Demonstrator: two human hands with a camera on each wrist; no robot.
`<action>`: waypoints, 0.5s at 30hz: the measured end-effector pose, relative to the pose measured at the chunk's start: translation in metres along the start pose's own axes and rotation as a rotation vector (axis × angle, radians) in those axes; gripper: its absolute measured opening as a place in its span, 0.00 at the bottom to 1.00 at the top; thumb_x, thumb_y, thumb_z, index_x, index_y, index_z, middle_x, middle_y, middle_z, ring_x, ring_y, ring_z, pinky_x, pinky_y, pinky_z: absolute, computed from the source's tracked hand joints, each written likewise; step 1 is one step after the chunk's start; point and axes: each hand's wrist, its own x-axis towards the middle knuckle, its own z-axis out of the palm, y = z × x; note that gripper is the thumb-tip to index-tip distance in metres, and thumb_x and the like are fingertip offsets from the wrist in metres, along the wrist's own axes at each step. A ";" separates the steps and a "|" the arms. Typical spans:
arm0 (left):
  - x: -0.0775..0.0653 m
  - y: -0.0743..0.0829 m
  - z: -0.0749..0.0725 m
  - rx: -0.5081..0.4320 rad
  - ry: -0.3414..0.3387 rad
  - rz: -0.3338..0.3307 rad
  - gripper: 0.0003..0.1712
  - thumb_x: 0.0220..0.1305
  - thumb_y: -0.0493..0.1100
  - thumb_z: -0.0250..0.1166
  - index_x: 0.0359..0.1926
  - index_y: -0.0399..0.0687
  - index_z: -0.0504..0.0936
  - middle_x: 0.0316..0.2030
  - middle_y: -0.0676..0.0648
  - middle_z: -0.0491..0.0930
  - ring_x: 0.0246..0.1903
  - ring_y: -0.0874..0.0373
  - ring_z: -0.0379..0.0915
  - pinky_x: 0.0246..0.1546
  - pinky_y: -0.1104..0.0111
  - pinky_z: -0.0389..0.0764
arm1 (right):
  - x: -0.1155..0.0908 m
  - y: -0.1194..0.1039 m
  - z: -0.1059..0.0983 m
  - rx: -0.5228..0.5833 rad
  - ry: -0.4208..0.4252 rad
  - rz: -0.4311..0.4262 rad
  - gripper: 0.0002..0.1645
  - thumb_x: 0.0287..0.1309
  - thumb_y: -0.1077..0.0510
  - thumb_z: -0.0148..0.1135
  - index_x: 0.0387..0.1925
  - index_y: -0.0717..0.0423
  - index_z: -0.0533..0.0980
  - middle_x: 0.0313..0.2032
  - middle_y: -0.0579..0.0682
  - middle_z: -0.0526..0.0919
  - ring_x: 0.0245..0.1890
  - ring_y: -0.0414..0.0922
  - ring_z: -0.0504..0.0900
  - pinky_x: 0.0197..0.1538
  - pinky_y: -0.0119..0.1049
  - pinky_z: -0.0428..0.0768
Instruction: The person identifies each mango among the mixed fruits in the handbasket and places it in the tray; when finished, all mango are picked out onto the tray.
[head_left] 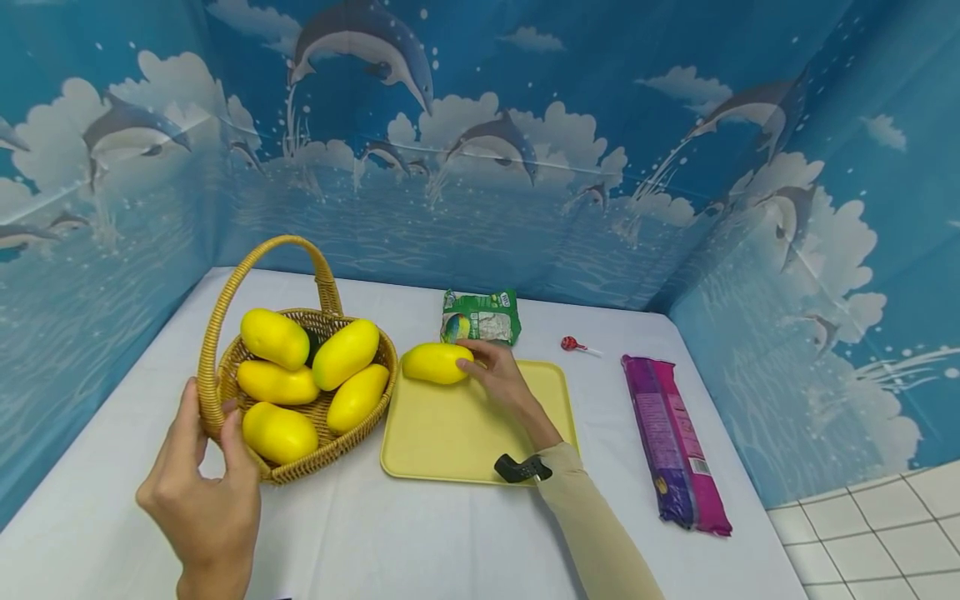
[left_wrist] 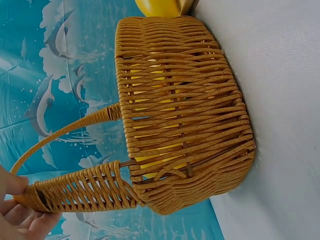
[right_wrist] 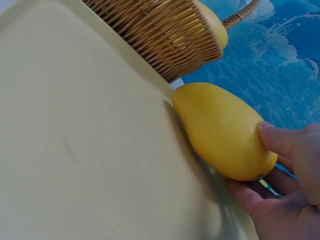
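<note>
My left hand [head_left: 206, 492] grips the handle of a brown wicker basket [head_left: 337, 454] on the left side of the table; the left wrist view shows the fingers around the lower part of that handle [left_wrist: 75, 190]. Inside the basket lie several yellow mangoes [head_left: 279, 433], with something dark green partly hidden behind them. My right hand [head_left: 498, 375] holds one more mango [right_wrist: 225, 132] by its end, thumb on one side and fingers on the other. This mango is over the far left corner of a pale yellow tray [head_left: 457, 442]; whether it touches the tray I cannot tell.
Behind the tray lies a green packet [head_left: 487, 317]. A red lollipop [head_left: 573, 343] is to the right of it, and a long purple and pink package [head_left: 675, 446] lies at the table's right side. Dolphin-printed curtains [head_left: 480, 208] border the white table [head_left: 360, 533].
</note>
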 end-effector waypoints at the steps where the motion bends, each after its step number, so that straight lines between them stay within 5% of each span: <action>1: 0.000 0.000 0.000 0.000 -0.001 -0.001 0.33 0.67 0.29 0.74 0.72 0.42 0.80 0.62 0.39 0.85 0.52 0.35 0.87 0.57 0.86 0.75 | 0.000 0.001 0.000 -0.007 0.006 0.007 0.25 0.75 0.70 0.62 0.69 0.74 0.75 0.66 0.68 0.80 0.65 0.62 0.79 0.71 0.44 0.80; 8: 0.000 0.000 0.002 -0.009 -0.006 0.004 0.33 0.66 0.27 0.74 0.72 0.42 0.81 0.61 0.38 0.85 0.52 0.35 0.87 0.56 0.86 0.76 | -0.001 0.003 0.000 -0.041 0.053 0.070 0.25 0.76 0.66 0.64 0.70 0.68 0.77 0.67 0.62 0.82 0.65 0.56 0.80 0.71 0.45 0.80; 15: 0.000 0.000 0.000 0.013 -0.004 -0.002 0.31 0.69 0.30 0.73 0.72 0.43 0.81 0.61 0.38 0.85 0.50 0.34 0.87 0.57 0.87 0.75 | 0.000 0.004 0.001 -0.045 0.040 0.047 0.27 0.77 0.65 0.63 0.72 0.70 0.74 0.70 0.67 0.78 0.70 0.61 0.78 0.74 0.50 0.77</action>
